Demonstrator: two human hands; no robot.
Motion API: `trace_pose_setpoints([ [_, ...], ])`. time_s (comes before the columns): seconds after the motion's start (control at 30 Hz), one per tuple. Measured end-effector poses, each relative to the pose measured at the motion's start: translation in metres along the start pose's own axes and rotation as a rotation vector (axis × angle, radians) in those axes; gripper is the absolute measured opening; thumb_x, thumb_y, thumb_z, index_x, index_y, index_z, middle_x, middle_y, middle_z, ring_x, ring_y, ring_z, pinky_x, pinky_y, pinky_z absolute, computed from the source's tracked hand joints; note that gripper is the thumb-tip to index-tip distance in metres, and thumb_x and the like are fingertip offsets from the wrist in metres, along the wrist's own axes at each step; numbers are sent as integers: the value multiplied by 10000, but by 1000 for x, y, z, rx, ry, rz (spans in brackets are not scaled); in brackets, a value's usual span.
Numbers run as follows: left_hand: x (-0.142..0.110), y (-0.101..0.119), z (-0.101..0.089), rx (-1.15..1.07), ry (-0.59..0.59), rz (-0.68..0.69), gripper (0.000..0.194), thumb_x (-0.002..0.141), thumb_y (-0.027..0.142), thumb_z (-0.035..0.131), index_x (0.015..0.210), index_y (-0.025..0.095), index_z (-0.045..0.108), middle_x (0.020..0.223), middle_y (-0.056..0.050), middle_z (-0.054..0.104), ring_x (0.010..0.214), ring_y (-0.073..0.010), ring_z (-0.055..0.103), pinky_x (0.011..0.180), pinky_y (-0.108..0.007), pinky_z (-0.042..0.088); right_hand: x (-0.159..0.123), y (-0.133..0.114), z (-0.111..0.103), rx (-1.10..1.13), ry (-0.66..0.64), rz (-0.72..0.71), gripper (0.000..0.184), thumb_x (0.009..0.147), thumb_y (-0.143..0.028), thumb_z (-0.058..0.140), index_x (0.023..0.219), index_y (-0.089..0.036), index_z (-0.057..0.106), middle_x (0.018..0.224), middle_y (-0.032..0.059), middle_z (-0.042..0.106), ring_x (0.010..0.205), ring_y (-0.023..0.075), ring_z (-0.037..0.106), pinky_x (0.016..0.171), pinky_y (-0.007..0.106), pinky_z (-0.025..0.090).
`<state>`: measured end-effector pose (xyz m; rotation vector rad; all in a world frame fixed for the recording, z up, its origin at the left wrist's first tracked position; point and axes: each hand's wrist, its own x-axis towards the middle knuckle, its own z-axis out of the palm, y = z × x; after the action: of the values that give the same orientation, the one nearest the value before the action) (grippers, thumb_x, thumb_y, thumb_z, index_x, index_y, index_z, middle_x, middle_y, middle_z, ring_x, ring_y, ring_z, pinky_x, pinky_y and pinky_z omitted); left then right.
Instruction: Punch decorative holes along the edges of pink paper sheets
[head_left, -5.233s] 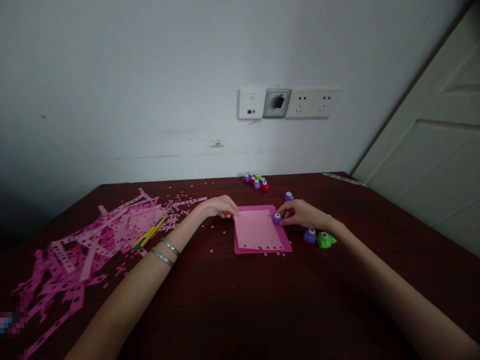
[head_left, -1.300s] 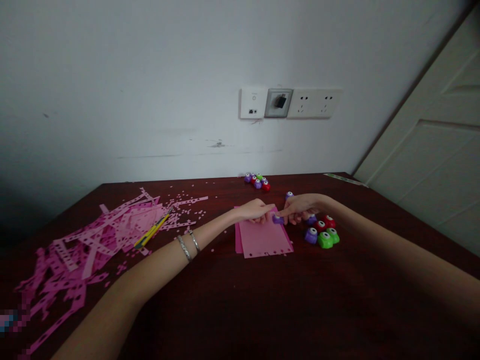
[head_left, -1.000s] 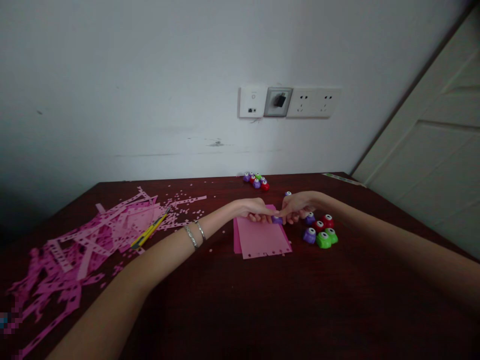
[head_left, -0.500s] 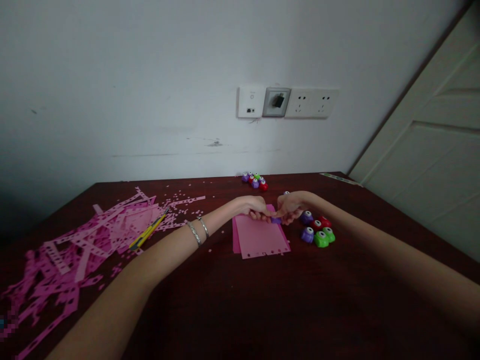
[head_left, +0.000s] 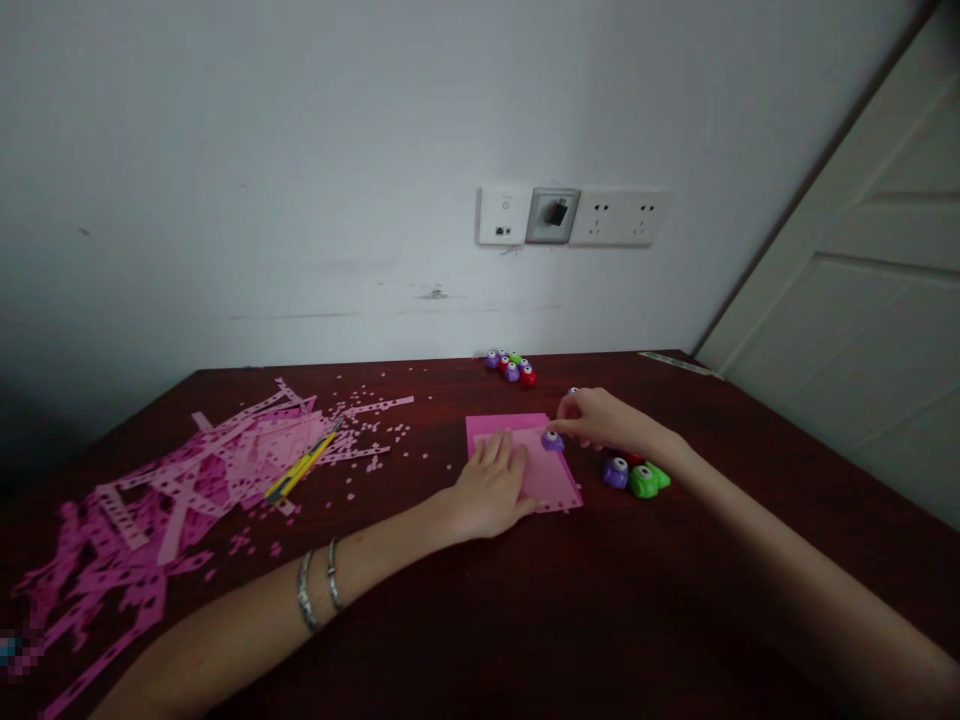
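Observation:
Sheets of pink paper (head_left: 551, 478) lie stacked on the dark table, with small holes along the near edge. My left hand (head_left: 491, 490) rests on them palm down, fingers spread. At the right edge of the paper sits a purple craft punch (head_left: 553, 441) with a white, eye-like button on top. My right hand (head_left: 596, 418) is at that punch, fingers curled and a fingertip against its upper side; the other fingertips are partly hidden. Right of the paper, partly behind my right forearm, stand another purple punch (head_left: 616, 473), green punches (head_left: 643, 481) and a red one.
A heap of punched pink paper strips (head_left: 172, 490) covers the left side, with a yellow utility knife (head_left: 304, 465) on it. Tiny paper cut-outs are scattered around. More coloured punches (head_left: 512, 368) cluster near the wall. Sockets (head_left: 622, 218) are on the wall.
My left hand has left the punch, moved down and left, and opened flat on the paper. My right hand stays by the punch, its wrist turned; the punch's button now shows.

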<state>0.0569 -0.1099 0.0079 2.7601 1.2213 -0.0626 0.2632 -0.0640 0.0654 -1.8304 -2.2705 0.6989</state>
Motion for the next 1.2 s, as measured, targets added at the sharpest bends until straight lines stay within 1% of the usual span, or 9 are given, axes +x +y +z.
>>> trace_pose_setpoints([
  [0.07,-1,-6,1,-33,-42,14,774,862,601,198,1406,52,156,1466,-220,95,1345,-363,48,1051,-492,146,-4,2,-3,-44,23,-124,300,720,-416,605,858,-153,647,743,70,662,588,148,579,502,239,432],
  [0.13,-1,-11,1,-75,-78,23,779,857,615,196,1417,76,136,1472,-205,73,1345,-362,42,1053,-494,145,-5,5,-2,-87,6,-231,275,691,-349,635,897,-168,656,821,65,660,662,156,574,580,251,433],
  [0.27,-1,-15,-1,-124,-101,32,787,852,625,201,1423,89,123,1480,-182,32,1349,-346,7,1070,-475,123,-1,8,9,-138,-8,-312,249,701,-259,598,924,-164,655,866,72,639,732,170,552,657,265,417],
  [0.43,-3,-15,-2,-145,-110,26,791,850,630,191,1424,91,119,1481,-175,12,1349,-342,-5,1074,-479,111,4,14,20,-132,21,-298,228,722,-221,556,913,-148,655,903,83,648,760,178,562,684,267,418],
  [0.6,-3,-17,-2,-140,-121,25,791,850,630,182,1426,94,101,1482,-170,10,1349,-339,-20,1071,-497,108,4,27,11,-111,-5,-251,221,720,-257,575,894,-160,672,810,60,672,693,174,581,639,260,425],
  [0.73,-3,-17,-2,-145,-139,26,799,850,630,184,1426,84,89,1479,-177,-9,1348,-334,-36,1077,-492,87,6,46,3,-153,70,-185,235,716,-286,579,892,-163,674,860,79,679,732,193,603,647,266,435],
  [0.87,-2,-17,-1,-136,-141,25,803,848,632,189,1424,81,98,1480,-169,-4,1349,-332,-33,1077,-491,93,10,60,3,-195,78,-145,253,712,-275,569,912,-162,675,889,89,680,752,200,618,688,274,445],
  [1.07,-3,-17,-4,-149,-157,15,800,850,624,203,1426,81,87,1478,-166,-23,1347,-336,-34,1075,-498,99,12,64,5,-190,89,-130,311,700,-278,574,977,-163,660,949,97,676,798,212,624,739,289,451],
  [1.2,-3,-16,-5,-163,-171,7,809,846,629,207,1427,83,67,1476,-165,-40,1346,-334,-45,1075,-496,113,8,60,-1,-147,108,-124,368,688,-304,592,1021,-155,635,974,100,671,824,213,620,733,289,453],
])
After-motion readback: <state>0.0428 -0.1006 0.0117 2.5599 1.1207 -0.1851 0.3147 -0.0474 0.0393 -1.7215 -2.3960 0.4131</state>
